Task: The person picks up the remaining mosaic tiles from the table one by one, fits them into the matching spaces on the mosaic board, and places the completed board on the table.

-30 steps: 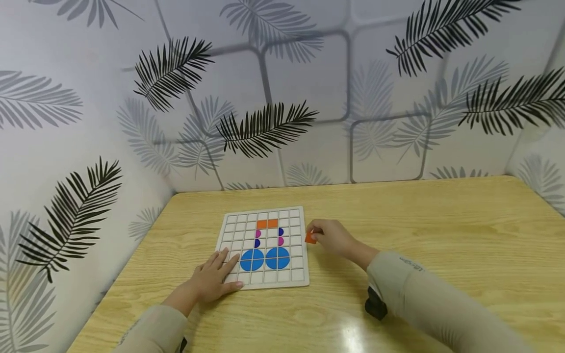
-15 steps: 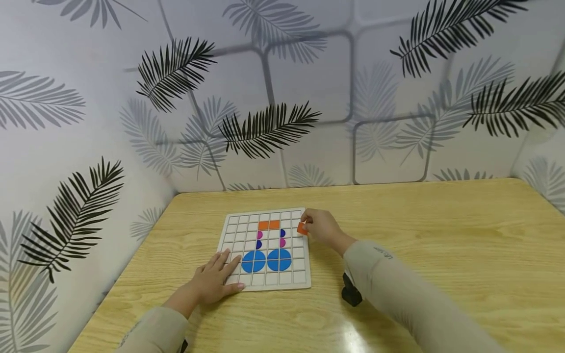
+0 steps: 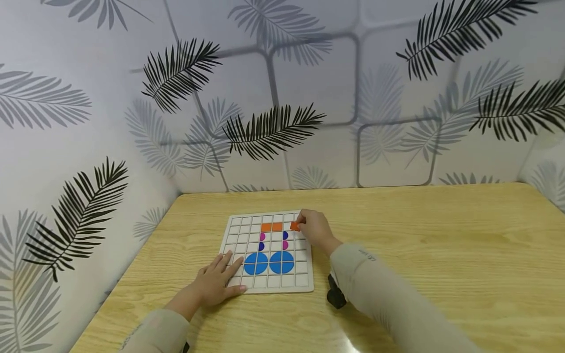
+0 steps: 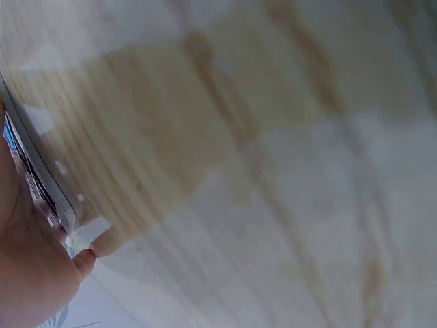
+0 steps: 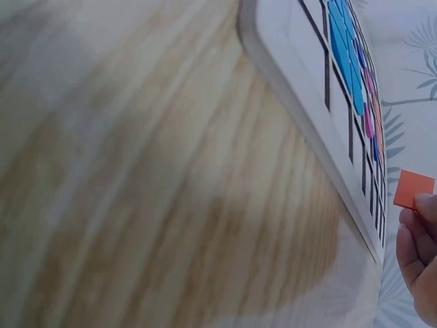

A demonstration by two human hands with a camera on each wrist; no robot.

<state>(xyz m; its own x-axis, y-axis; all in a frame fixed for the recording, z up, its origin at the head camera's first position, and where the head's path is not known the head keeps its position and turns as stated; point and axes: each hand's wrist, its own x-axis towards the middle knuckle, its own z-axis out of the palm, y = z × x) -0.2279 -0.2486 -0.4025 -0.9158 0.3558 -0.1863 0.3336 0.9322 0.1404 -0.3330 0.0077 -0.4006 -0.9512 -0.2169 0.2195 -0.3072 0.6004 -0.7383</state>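
Note:
A white grid board (image 3: 302, 281) lies on the wooden table, with colored tiles set in its cells. Two orange square tiles (image 3: 271, 227) sit side by side in an upper row. Below them are small pink and dark blue half-round tiles (image 3: 262, 241), then two large blue circles (image 3: 281, 263) made of quarter pieces. My right hand (image 3: 315, 228) pinches another orange square tile (image 5: 414, 189) between thumb and finger, over the board's upper right cells. Spread and flat, my left hand (image 3: 216, 283) rests on the board's lower left edge and the table.
The wooden table (image 3: 419, 235) stretches to the right of the board. Behind it and to the left stand walls (image 3: 318, 88) papered with a leaf pattern. A black device (image 3: 336, 293) hangs under the right wrist.
My right hand has carried the orange square tile leftward, from beside the board's right edge to over its upper right cells. The left hand has stayed in place on the board.

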